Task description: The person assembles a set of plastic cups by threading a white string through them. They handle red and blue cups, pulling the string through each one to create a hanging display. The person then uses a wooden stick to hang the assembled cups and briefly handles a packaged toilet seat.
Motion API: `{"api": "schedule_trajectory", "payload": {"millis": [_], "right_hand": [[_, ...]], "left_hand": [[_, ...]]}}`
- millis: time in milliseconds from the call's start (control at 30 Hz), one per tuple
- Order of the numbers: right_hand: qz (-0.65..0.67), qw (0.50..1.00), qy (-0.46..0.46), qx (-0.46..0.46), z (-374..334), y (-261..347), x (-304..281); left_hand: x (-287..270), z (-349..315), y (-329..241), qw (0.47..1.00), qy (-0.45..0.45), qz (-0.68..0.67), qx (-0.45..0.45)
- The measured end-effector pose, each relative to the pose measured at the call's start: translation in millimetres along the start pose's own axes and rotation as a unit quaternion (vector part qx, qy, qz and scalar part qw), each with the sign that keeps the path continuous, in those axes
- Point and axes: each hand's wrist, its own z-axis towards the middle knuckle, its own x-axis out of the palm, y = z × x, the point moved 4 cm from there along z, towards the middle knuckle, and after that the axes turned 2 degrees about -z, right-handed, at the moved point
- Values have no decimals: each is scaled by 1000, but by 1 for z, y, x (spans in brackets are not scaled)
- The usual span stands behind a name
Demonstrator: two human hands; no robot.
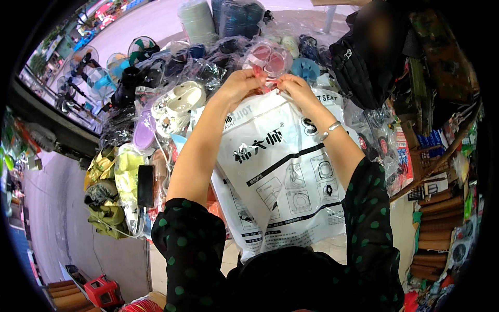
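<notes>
A large white plastic bag (249, 179) with dark print and small line drawings stands before me, its upper edge at my fingertips. My left hand (240, 88) is closed in a pinch at the top of the bag. Close to it on the right, my right hand (301, 93) also pinches the bag's upper edge, thumb and forefinger together. A small pale and reddish bit shows between the two hands, too small to name. My right wrist wears a silver bracelet (331, 130). The bag's contents are hidden.
Behind the bag lie pink slippers (267, 58) in clear wrap and a blue round item (305, 69). Cream slippers (184, 99), a purple item (144, 130) and a phone (146, 186) are on the left. A black backpack (358, 62) hangs at right; a red stool (103, 291) stands lower left.
</notes>
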Motion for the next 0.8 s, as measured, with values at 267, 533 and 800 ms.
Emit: {"api": "schedule_trajectory", "payload": {"millis": [267,533,800], "right_hand": [[64,993,10,103,5,-2,-16],[306,949,59,35,0,16,-32],[437,896,-72,20,-28,30,-45]], "left_hand": [[-1,27,1,986,-31,157,40],[-18,31,1,989,-133,20,-54],[-23,48,6,977,-121,-155,-81]]}}
